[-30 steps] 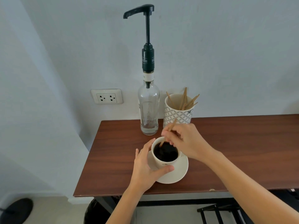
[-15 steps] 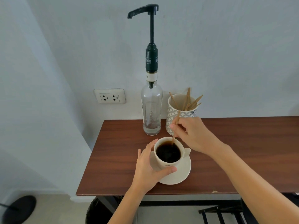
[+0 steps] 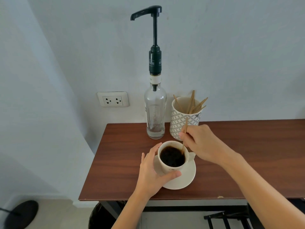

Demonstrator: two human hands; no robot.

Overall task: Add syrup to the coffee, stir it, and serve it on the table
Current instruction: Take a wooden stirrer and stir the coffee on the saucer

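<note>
Pinching stirrer [image 3: 185, 134], right fingers [image 3: 182, 135] (tip in coffee [image 3: 172, 157]).

The bench [image 3: 247, 154] lies bare toward its right edge. Along the back edge, near the left corner, a pump bottle [image 3: 155, 113] and stick holder [image 3: 185, 119] stand side by side, blocking the way.

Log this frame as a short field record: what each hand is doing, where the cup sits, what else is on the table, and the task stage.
left hand: wrapped around the side of the cup, steadying it
right hand: pinching a wooden stir stick, tip in the coffee
cup: white, holds dark coffee, stands on a saucer
saucer: on the table, near its front edge
syrup bottle: upright behind the cup, pump on top, nearly empty
stick holder: patterned cup beside the bottle, several sticks inside
stage: stirring; not yet served
</note>
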